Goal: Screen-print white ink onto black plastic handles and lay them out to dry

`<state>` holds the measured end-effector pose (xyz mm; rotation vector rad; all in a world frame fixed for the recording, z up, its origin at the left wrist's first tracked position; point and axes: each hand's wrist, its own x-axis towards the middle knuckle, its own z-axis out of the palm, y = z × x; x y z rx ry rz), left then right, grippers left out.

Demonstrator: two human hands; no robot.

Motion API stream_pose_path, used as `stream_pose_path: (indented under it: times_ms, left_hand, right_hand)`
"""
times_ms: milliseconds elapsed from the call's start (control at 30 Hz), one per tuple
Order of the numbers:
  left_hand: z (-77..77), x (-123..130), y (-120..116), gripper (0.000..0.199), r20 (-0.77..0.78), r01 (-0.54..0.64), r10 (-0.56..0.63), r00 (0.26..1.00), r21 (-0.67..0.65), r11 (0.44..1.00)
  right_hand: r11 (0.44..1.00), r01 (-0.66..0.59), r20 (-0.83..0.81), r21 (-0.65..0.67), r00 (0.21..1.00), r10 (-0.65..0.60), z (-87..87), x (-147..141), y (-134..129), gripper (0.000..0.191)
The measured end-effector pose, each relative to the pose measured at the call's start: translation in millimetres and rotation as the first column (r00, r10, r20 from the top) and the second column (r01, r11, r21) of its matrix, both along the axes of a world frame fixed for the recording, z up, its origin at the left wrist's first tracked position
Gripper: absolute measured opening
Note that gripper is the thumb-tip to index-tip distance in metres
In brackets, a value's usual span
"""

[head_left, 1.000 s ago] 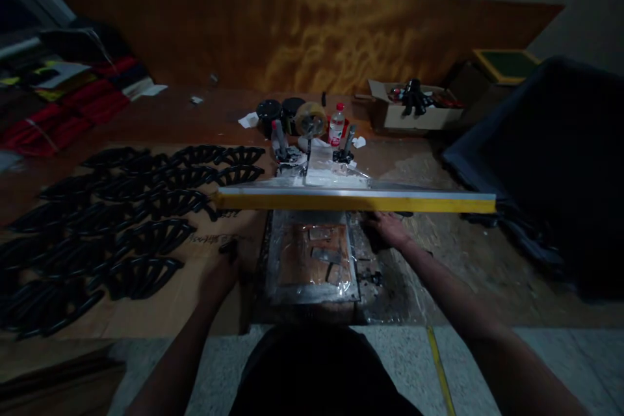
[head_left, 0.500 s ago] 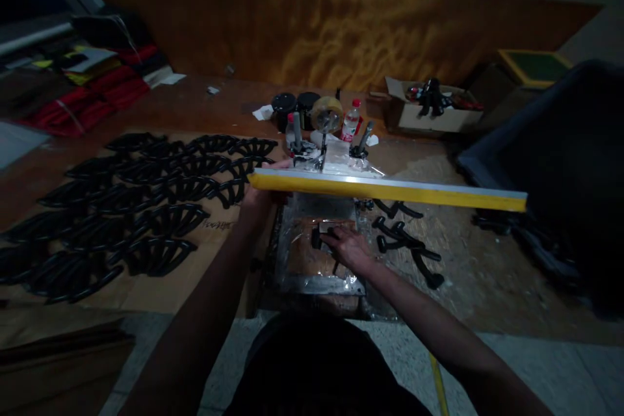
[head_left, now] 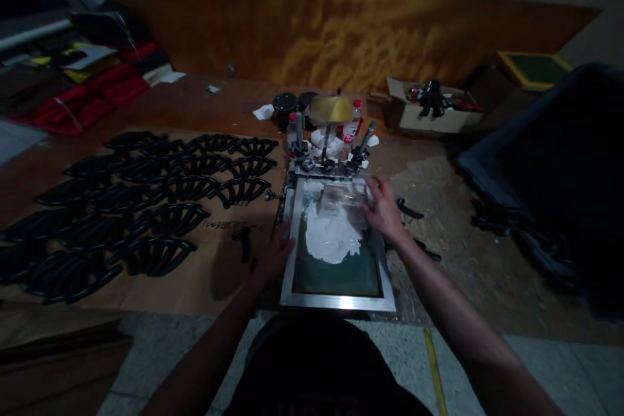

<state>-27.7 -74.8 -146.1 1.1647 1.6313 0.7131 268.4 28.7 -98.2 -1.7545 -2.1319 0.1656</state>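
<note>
A screen-printing frame (head_left: 338, 302) with metal rails lies flat before me, its green mesh (head_left: 336, 281) showing around a patch of white ink (head_left: 331, 240). Toward the far end of the mesh rests a pale, blurred, squeegee-like block (head_left: 335, 197). My right hand (head_left: 384, 209) is over the right rail with fingers spread, its fingertips close to the block's right end; contact is unclear. At the left rail is my left hand (head_left: 281, 250), thumb and forefinger apart, beside or touching the metal. A loose black curved handle piece (head_left: 245, 246) lies on the cardboard to its left.
Rows of black curved pieces (head_left: 160, 218) cover the cardboard at left. Clamps with upright posts (head_left: 299, 127) stand behind the frame, near bottles (head_left: 351, 122) and a tape roll (head_left: 331, 108). At right are a few black pieces (head_left: 410, 209) and a large dark bin (head_left: 550, 188).
The raised screen frame has come down flat, covering the plate beneath. My right hand has left the black piece on that plate and moved up and right; my left hand has come down.
</note>
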Motion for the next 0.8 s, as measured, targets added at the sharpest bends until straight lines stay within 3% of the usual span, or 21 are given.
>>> stream_pose_path:
  times_ms: [67,167,267,367,433,500,600,633,700,767,800]
  left_hand:
    - [-15.3,0,3,0.068,-0.010,0.014,-0.014,1.000,-0.011,1.000]
    - [-27.1,-1,7,0.068,0.034,0.043,-0.043,0.998,-0.004,0.999]
    - [-32.3,-2,7,0.064,0.060,0.039,-0.041,0.997,0.028,0.999]
    - [-34.4,-2,6,0.062,0.083,0.033,-0.036,0.996,0.037,0.999]
    - [-34.2,-2,5,0.060,0.080,0.024,-0.026,0.996,0.026,0.999]
    - [-33.1,-2,4,0.057,0.065,0.017,-0.019,0.998,0.027,0.999]
    - [-30.7,-2,4,0.060,0.086,0.011,-0.015,0.996,0.039,0.999]
    - [-30.1,-2,4,0.062,0.110,0.009,-0.013,0.994,0.044,0.999]
    - [-29.0,-1,3,0.063,0.134,-0.004,-0.002,0.991,0.042,0.999]
    - [-27.2,0,3,0.061,0.127,-0.020,0.016,0.992,0.036,0.999]
    - [-25.6,1,4,0.060,0.121,-0.025,0.022,0.992,0.030,0.999]
  right_hand:
    - [0.989,-0.146,0.076,-0.024,0.986,0.148,8.2,-37,4,0.057]
    - [0.934,-0.217,0.182,-0.285,0.944,0.275,9.6,-74,-7,0.031]
    - [0.853,-0.320,0.223,-0.412,0.872,0.435,3.5,-75,-34,0.022]
    - [0.716,-0.559,0.161,-0.418,0.731,0.664,3.1,-58,-54,0.026]
    - [0.641,-0.645,0.091,-0.416,0.671,0.735,5.8,-51,-56,0.026]
    - [0.671,-0.637,0.076,-0.380,0.701,0.709,6.2,-50,-53,0.022]
    - [0.792,-0.552,0.150,-0.259,0.788,0.598,-3.6,-54,-59,0.019]
    - [0.801,-0.554,0.166,-0.226,0.789,0.592,-8.7,-54,-65,0.021]
    - [0.767,-0.606,0.157,-0.210,0.753,0.638,-17.9,-53,-78,0.023]
    - [0.731,-0.645,0.107,-0.223,0.729,0.676,-20.9,-52,-84,0.022]
    - [0.740,-0.633,0.078,-0.226,0.746,0.662,-19.3,-53,-81,0.022]
